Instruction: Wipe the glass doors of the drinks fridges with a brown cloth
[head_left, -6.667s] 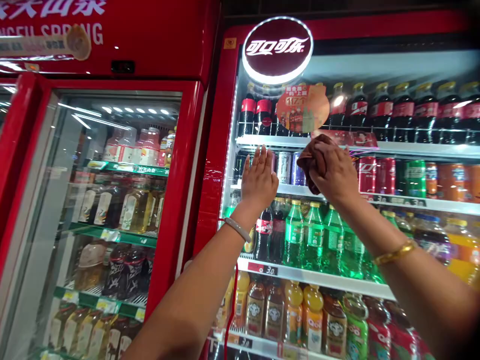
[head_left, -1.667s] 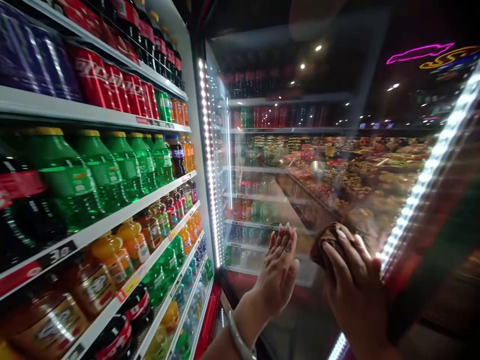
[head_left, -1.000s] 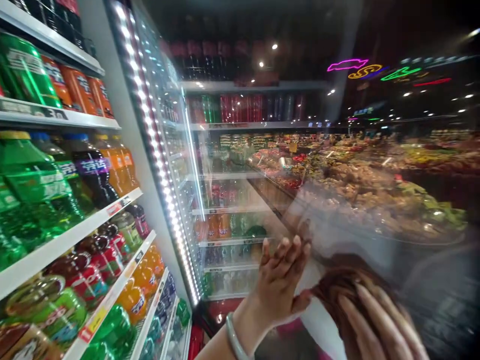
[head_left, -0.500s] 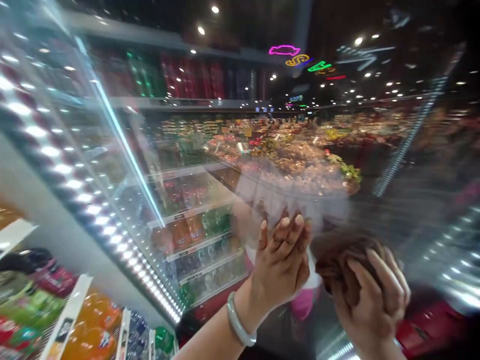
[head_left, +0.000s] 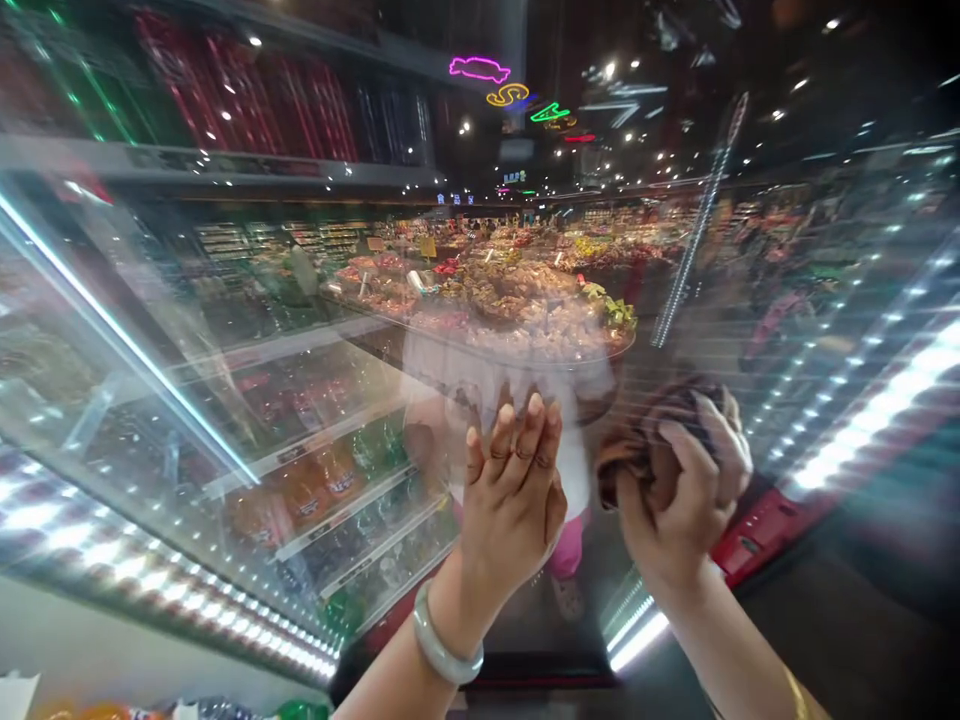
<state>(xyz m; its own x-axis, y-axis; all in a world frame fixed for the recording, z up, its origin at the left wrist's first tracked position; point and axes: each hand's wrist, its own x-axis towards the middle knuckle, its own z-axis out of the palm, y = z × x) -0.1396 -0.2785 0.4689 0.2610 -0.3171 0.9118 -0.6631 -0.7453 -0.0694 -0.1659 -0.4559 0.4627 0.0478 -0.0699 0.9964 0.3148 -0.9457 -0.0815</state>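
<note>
My left hand [head_left: 514,500] lies flat against the glass door [head_left: 352,320], fingers stretched upward, with a pale bangle [head_left: 442,645] round its wrist. To its right, at about the same height, my right hand [head_left: 694,490] grips a crumpled dark brown cloth [head_left: 626,465] that is bunched against the glass. The fingers curl over the cloth and hide part of it. Reflections of bottle shelves and of a person in a white top and pink bottoms show in the pane.
A bright LED strip [head_left: 150,570] runs along the lower left, above bottle tops [head_left: 300,710] on a shelf. Another light strip [head_left: 885,400] glows at right, beside a red edge [head_left: 757,530]. Produce displays [head_left: 525,300] appear in or through the glass.
The view has swung to the right, so the bottle shelves at left have mostly left the picture. My right hand and the cloth now appear higher and further left. My left hand stays on the glass.
</note>
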